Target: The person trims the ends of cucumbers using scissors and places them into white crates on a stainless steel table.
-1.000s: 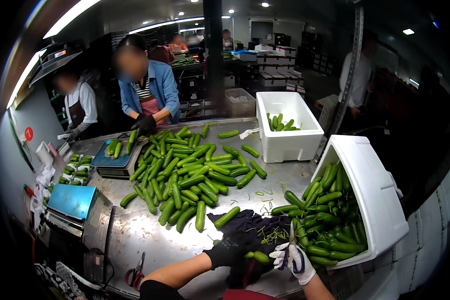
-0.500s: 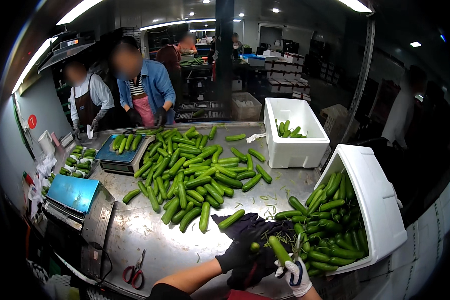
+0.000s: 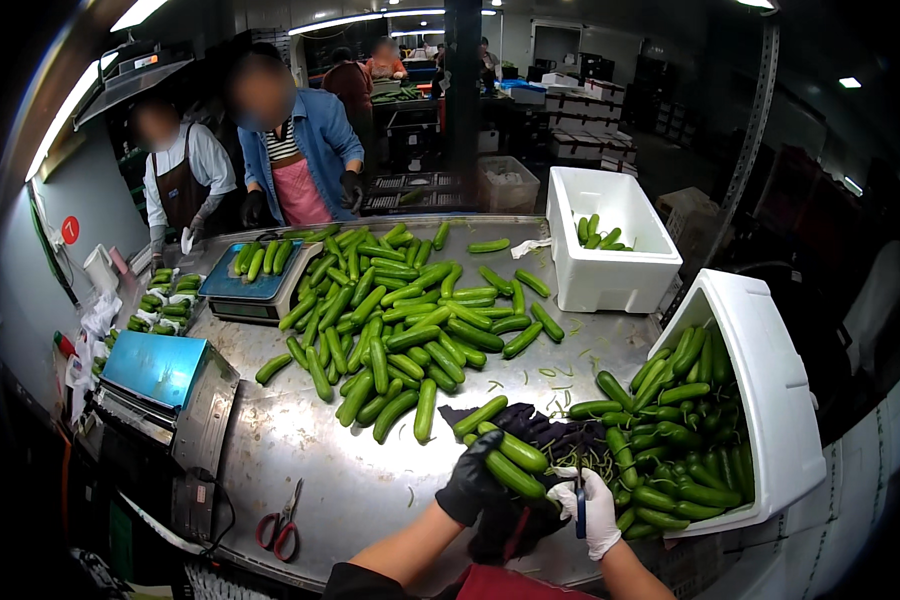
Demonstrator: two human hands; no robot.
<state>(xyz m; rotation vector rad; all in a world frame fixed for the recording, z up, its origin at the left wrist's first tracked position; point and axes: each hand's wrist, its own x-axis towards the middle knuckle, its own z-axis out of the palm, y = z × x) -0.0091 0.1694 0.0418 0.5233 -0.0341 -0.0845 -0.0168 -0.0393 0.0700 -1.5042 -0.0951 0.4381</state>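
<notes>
My left hand (image 3: pixel 470 484), in a black glove, is wrapped around two green cucumbers (image 3: pixel 515 455) lying side by side. Their far ends point right, toward my right hand (image 3: pixel 597 512), which wears a white glove and grips blue-handled scissors (image 3: pixel 580 508). The blades sit close to the cucumber tips and are hard to make out. Beneath both hands is a dark cloth (image 3: pixel 555 432) strewn with cut stems. A big heap of cucumbers (image 3: pixel 400 320) covers the middle of the metal table (image 3: pixel 300 440). More cucumbers (image 3: pixel 685 440) spill from a tipped white foam box (image 3: pixel 785 400) on the right.
Red-handled scissors (image 3: pixel 278 530) lie at the front left. A blue-topped sealing machine (image 3: pixel 155 367) and a scale (image 3: pixel 245 285) bearing cucumbers stand on the left. An upright foam box (image 3: pixel 615 270) holds a few cucumbers at the back. Two people (image 3: pixel 305 150) stand across the table.
My left hand now holds two cucumbers, side-on, near the scissors. The cucumber by my right hand has passed to my left. The view has shifted slightly.
</notes>
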